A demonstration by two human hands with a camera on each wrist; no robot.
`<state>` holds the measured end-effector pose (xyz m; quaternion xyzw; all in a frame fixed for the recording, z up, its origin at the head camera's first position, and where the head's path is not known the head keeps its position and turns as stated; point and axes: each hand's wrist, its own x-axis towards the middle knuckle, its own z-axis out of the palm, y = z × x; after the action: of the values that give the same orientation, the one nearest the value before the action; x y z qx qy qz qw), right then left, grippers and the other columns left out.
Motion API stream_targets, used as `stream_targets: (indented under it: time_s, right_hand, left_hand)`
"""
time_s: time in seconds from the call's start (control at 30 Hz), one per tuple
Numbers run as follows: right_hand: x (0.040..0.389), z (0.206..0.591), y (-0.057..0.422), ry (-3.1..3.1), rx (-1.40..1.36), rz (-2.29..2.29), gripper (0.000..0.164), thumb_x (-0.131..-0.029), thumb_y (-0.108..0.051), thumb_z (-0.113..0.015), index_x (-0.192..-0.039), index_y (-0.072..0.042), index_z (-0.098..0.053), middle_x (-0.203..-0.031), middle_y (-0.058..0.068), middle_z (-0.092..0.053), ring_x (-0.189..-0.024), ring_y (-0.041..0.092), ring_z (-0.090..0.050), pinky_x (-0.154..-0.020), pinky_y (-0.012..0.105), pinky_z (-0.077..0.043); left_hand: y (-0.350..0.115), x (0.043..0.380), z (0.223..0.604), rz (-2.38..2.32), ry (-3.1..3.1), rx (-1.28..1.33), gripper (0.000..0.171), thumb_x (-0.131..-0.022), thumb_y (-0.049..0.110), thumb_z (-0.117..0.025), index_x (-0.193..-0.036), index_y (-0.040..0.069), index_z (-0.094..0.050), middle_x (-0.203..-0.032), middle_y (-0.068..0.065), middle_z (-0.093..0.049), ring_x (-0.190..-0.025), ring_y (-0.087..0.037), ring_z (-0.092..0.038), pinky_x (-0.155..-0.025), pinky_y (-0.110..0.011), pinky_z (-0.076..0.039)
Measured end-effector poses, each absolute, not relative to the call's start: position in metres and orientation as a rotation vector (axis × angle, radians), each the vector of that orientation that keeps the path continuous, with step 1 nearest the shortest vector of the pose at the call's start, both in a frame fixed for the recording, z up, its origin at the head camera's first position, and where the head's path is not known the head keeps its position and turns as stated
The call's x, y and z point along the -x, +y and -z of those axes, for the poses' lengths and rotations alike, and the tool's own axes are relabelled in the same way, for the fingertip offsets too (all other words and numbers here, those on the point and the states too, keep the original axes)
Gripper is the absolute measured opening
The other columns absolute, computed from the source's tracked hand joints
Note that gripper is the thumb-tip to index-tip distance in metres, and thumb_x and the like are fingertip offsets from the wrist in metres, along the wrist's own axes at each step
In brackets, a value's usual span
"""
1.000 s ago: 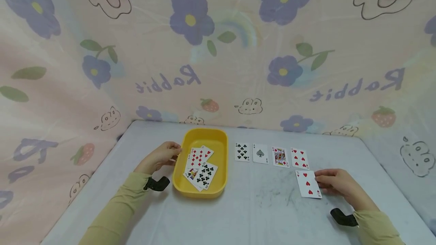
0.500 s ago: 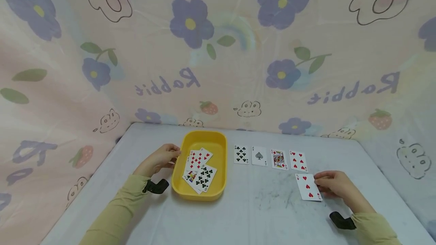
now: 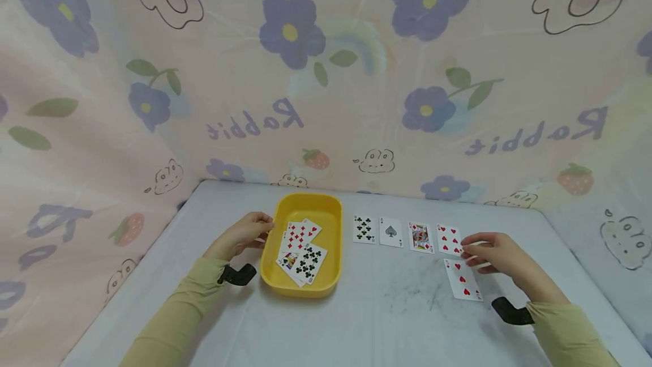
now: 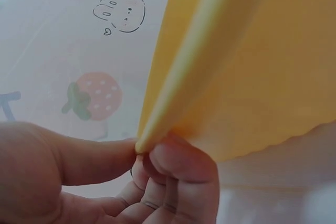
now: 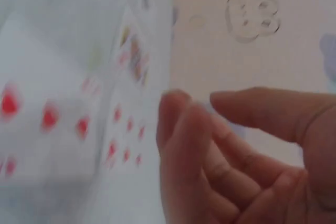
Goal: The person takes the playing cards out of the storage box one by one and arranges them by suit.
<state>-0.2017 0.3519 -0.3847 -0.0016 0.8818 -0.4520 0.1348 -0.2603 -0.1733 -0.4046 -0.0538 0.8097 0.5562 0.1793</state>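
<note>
My left hand (image 3: pixel 241 237) pinches the left rim of a yellow tray (image 3: pixel 337 242); in the left wrist view thumb and forefinger meet on its edge (image 4: pixel 163 108). Several playing cards lie face up inside, among them a diamonds card (image 3: pixel 294 237) and a clubs card (image 3: pixel 311 263). My right hand (image 3: pixel 496 256) is over the table at the right, fingertips overlapping the right edge of the six of hearts (image 3: pixel 448 239). Thumb and fingers are apart with nothing between them in the right wrist view. Just nearer lies the three of hearts (image 3: pixel 462 280), tilted a little.
Right of the tray, a row of face-up cards runs from a clubs card (image 3: pixel 364 229) through the ace of spades (image 3: pixel 390 231) and a red face card (image 3: pixel 420 237) to the six of hearts. A patterned curtain (image 3: pixel 346 101) encloses the white-covered table (image 3: pixel 387 327).
My right hand has let go of the three of hearts and moved up and away, toward the six of hearts. The left hand stays on the tray's rim.
</note>
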Motion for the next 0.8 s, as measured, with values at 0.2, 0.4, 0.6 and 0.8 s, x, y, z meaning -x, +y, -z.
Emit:
stream_targets:
  time_s: [0.2, 0.4, 0.6, 0.8]
  right_hand:
    - [0.228, 0.369, 0.301, 2.272, 0.355, 1.499, 0.044, -0.097, -0.02, -0.058, -0.128, 0.009, -0.049, -0.11, 0.022, -0.064, -0.1, 0.036, -0.062, -0.081, 0.036, -0.054]
    - [0.25, 0.359, 0.237, 2.127, 0.494, 1.555, 0.038, -0.097, -0.018, -0.059, -0.125, 0.006, -0.053, -0.115, 0.023, -0.062, -0.104, 0.035, -0.061, -0.087, 0.039, -0.051]
    - [0.264, 0.354, 0.175, 2.104, 0.532, 1.513, 0.036, -0.096, -0.02, -0.059, -0.122, 0.005, -0.056, -0.112, 0.02, -0.064, -0.104, 0.034, -0.062, -0.086, 0.039, -0.052]
    - [0.273, 0.354, 0.123, 2.058, 0.552, 1.436, 0.032, -0.097, -0.019, -0.057, -0.117, 0.005, -0.06, -0.112, 0.026, -0.063, -0.102, 0.036, -0.063, -0.083, 0.039, -0.053]
  left_hand:
    - [-0.172, 0.26, 0.402, -1.579, 2.296, 0.172, 0.025, -0.099, 0.014, -0.051, -0.116, -0.003, -0.048, -0.1, -0.014, -0.058, -0.081, -0.022, -0.059, -0.067, -0.032, -0.055]
    - [-0.172, 0.26, 0.401, -1.569, 2.305, 0.181, 0.024, -0.099, 0.016, -0.052, -0.115, -0.002, -0.049, -0.097, -0.014, -0.058, -0.08, -0.022, -0.058, -0.065, -0.03, -0.054]
    - [-0.172, 0.259, 0.403, -1.554, 2.322, 0.196, 0.023, -0.099, 0.016, -0.053, -0.114, -0.001, -0.049, -0.097, -0.014, -0.058, -0.079, -0.022, -0.059, -0.065, -0.031, -0.055]
    - [-0.17, 0.257, 0.401, -1.551, 2.325, 0.19, 0.023, -0.1, 0.016, -0.052, -0.114, -0.001, -0.048, -0.096, -0.014, -0.058, -0.077, -0.021, -0.058, -0.064, -0.029, -0.054]
